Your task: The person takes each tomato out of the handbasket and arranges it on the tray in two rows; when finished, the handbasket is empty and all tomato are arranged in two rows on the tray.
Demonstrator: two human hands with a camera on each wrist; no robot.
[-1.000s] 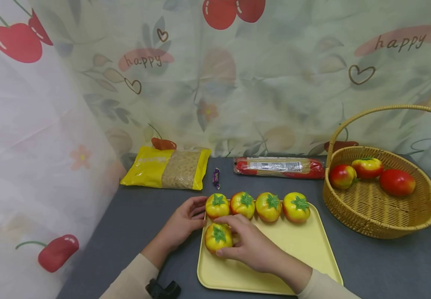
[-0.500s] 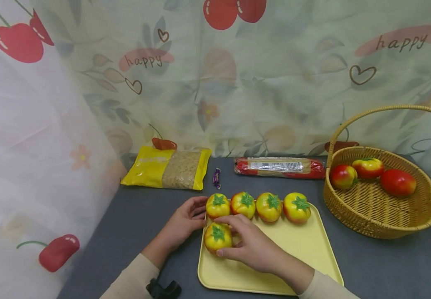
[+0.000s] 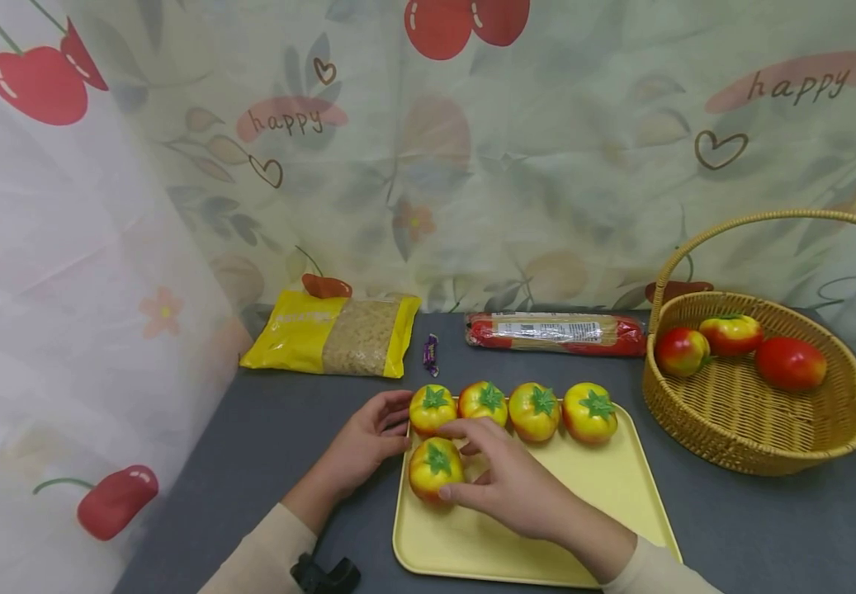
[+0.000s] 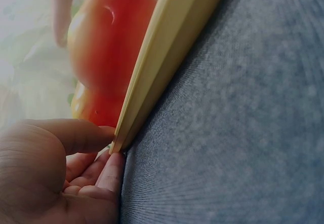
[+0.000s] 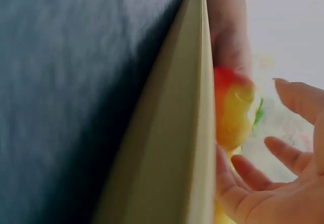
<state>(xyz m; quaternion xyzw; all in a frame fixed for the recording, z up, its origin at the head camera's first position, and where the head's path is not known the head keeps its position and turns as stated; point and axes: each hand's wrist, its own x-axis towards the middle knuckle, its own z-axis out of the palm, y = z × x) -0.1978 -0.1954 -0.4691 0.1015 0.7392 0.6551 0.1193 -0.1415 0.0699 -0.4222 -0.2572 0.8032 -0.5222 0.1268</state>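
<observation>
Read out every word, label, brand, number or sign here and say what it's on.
"happy": left on the curtain
"happy": right on the curtain
Bag: pale lettering, too blurred to read
Red pack: barcode label, print too small to read
Purple wrapper: markings too small to read

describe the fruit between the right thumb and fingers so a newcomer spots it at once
On the dark table, find the pale yellow tray. Along its far edge runs a row of four fruits; look just in front of the leftmost. The yellow and red fruit there has a green star-shaped top like its neighbours, but it alone sits outside the row, by the right hand.
</observation>
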